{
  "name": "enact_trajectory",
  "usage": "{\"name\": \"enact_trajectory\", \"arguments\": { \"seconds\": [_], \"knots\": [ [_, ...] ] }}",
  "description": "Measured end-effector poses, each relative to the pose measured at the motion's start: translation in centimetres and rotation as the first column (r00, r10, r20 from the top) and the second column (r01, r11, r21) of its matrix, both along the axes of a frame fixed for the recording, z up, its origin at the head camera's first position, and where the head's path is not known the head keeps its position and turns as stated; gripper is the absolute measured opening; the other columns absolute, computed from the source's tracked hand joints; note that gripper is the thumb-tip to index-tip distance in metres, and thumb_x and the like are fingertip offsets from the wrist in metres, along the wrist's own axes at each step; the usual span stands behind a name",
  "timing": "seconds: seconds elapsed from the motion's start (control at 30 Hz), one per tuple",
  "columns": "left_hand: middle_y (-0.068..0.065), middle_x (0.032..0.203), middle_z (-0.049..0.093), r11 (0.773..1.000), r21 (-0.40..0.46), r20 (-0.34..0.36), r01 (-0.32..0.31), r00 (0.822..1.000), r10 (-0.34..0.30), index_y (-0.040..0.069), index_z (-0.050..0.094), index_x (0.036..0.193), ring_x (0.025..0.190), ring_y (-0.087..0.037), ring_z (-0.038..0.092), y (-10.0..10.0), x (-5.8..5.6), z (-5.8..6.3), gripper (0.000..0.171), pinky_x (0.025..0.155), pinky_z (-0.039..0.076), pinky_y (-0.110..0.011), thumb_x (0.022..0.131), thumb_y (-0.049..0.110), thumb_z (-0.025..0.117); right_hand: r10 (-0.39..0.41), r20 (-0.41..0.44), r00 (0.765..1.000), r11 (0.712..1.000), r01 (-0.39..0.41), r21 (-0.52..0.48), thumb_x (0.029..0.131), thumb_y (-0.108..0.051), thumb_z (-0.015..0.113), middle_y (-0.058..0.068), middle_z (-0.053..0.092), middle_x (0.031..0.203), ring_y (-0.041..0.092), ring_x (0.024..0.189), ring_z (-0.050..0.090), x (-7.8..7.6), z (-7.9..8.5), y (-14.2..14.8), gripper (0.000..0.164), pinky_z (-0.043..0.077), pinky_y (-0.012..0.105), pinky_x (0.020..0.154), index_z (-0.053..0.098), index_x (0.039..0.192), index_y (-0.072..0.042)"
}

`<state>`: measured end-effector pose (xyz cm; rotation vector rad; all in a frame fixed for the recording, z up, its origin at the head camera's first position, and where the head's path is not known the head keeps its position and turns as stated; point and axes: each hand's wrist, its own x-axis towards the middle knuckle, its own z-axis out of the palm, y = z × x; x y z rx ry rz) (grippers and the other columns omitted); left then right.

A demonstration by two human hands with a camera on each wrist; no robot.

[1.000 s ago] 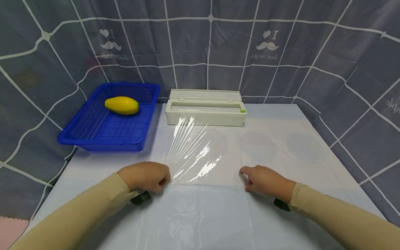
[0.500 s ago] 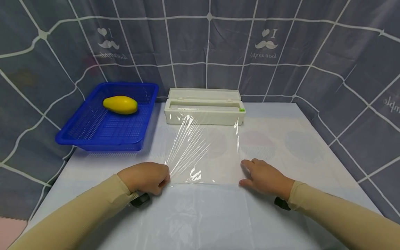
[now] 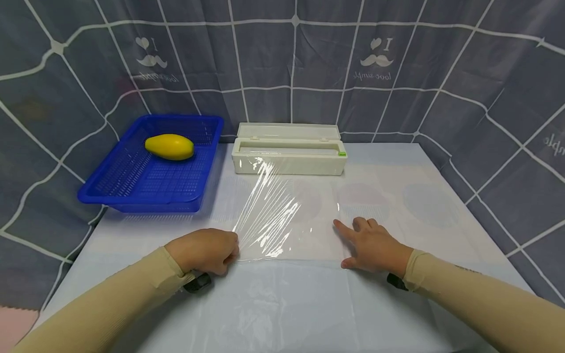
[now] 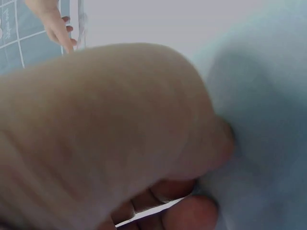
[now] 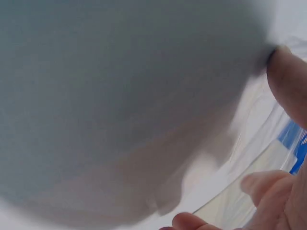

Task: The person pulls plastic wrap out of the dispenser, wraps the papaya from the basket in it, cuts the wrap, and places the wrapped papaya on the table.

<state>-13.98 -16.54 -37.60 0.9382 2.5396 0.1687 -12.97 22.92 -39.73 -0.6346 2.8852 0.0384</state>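
Observation:
A sheet of clear cling film (image 3: pixel 287 230) stretches over the table from a white cling film dispenser (image 3: pixel 289 164), whose lid stands raised. My left hand (image 3: pixel 205 251) grips the film's near left corner, fingers curled, and bright creases fan out from there. At the film's near right edge, my right hand (image 3: pixel 372 247) has its thumb and index finger apart, holding nothing. The right wrist view shows that hand's thumb (image 5: pixel 290 86) and other fingers spread beside the film; whether they touch it I cannot tell. In the left wrist view, the left hand itself hides the pinched corner.
A blue plastic basket (image 3: pixel 137 199) stands at the back left, with a yellow mango-like fruit (image 3: pixel 169 147) in it. Grey checked curtain (image 3: pixel 265 59) closes off the back and sides of the white-covered table (image 3: pixel 282 314).
My right hand's fingers have opened from near the film's right corner and spread, with the index finger moving forward along the edge. The left hand keeps its grip in the same place.

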Motion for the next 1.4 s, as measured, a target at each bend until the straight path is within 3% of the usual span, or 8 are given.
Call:
{"name": "enact_trajectory", "arguments": {
  "seconds": [0.17, 0.33, 0.47, 0.83, 1.0, 1.17, 1.4],
  "knots": [
    [0.01, 0.075, 0.049, 1.0, 0.021, 0.01, -0.002, 1.0, 0.002, 0.025, 0.057, 0.068, 0.066, -0.007, 0.047, -0.3, -0.3, -0.2, 0.031, 0.063, 0.04, -0.026, 0.089, 0.017, 0.079, 0.01, 0.045, 0.999, 1.0, -0.011, 0.018, 0.084, -0.061, 0.081, 0.029, 0.049, 0.148, 0.051, 0.125, 0.052, -0.3, 0.0, 0.2, 0.098, 0.049, 0.06, 0.102, 0.04, 0.163, -0.018],
    [0.011, 0.073, 0.049, 0.997, 0.079, -0.042, -0.016, 0.999, 0.019, 0.025, 0.058, 0.082, 0.068, -0.007, 0.048, -0.4, -0.8, -0.6, 0.023, 0.067, 0.041, -0.027, 0.102, 0.031, 0.07, -0.015, 0.111, 0.994, 1.0, 0.016, -0.007, 0.085, -0.061, 0.08, 0.032, 0.043, 0.155, 0.058, 0.133, 0.047, -0.5, -0.2, 0.5, 0.1, 0.044, 0.066, 0.107, 0.037, 0.164, -0.016],
    [0.01, 0.071, 0.047, 0.995, 0.071, -0.059, -0.065, 0.996, 0.07, 0.021, 0.054, 0.088, 0.068, -0.008, 0.047, -0.2, -1.0, -0.9, 0.027, 0.065, 0.038, -0.027, 0.096, 0.033, 0.077, -0.021, 0.141, 0.99, 1.0, 0.024, -0.02, 0.085, -0.062, 0.08, 0.032, 0.04, 0.157, 0.059, 0.135, 0.044, -0.7, -0.2, 0.7, 0.102, 0.042, 0.067, 0.108, 0.036, 0.164, -0.016],
    [0.006, 0.076, 0.053, 0.973, 0.043, 0.03, -0.228, 0.974, 0.227, 0.021, 0.056, 0.093, 0.073, -0.014, 0.051, -0.1, -1.7, -1.5, 0.042, 0.069, 0.041, -0.032, 0.08, 0.039, 0.091, -0.043, 0.208, 0.977, 0.999, 0.047, -0.015, 0.082, -0.062, 0.082, 0.032, 0.032, 0.163, 0.06, 0.141, 0.038, -1.2, 0.1, 0.7, 0.106, 0.036, 0.068, 0.114, 0.033, 0.166, -0.02],
    [0.005, 0.076, 0.048, 0.968, 0.046, 0.061, -0.246, 0.968, 0.243, 0.02, 0.056, 0.093, 0.073, -0.015, 0.049, -0.3, -2.2, -1.6, 0.047, 0.068, 0.039, -0.032, 0.075, 0.041, 0.093, -0.062, 0.243, 0.968, 0.998, 0.067, -0.012, 0.081, -0.062, 0.083, 0.033, 0.026, 0.167, 0.062, 0.145, 0.032, -1.4, 0.1, 0.8, 0.109, 0.032, 0.069, 0.117, 0.03, 0.167, -0.021],
    [0.005, 0.075, 0.046, 0.965, 0.061, 0.091, -0.256, 0.964, 0.25, 0.02, 0.055, 0.092, 0.072, -0.015, 0.047, -0.6, -2.5, -1.8, 0.048, 0.067, 0.038, -0.031, 0.074, 0.039, 0.095, -0.073, 0.266, 0.961, 0.996, 0.081, -0.019, 0.08, -0.061, 0.085, 0.033, 0.023, 0.168, 0.063, 0.146, 0.031, -1.5, 0.1, 0.7, 0.11, 0.037, 0.071, 0.115, 0.029, 0.167, -0.023],
    [0.005, 0.075, 0.045, 0.968, 0.061, 0.088, -0.245, 0.967, 0.239, 0.021, 0.055, 0.093, 0.073, -0.015, 0.047, -0.7, -2.5, -1.8, 0.048, 0.068, 0.038, -0.032, 0.074, 0.04, 0.095, -0.075, 0.277, 0.958, 0.996, 0.085, -0.025, 0.08, -0.06, 0.085, 0.032, 0.021, 0.169, 0.062, 0.146, 0.031, -1.6, 0.1, 0.8, 0.11, 0.04, 0.072, 0.112, 0.029, 0.167, -0.024]
  ]
}}
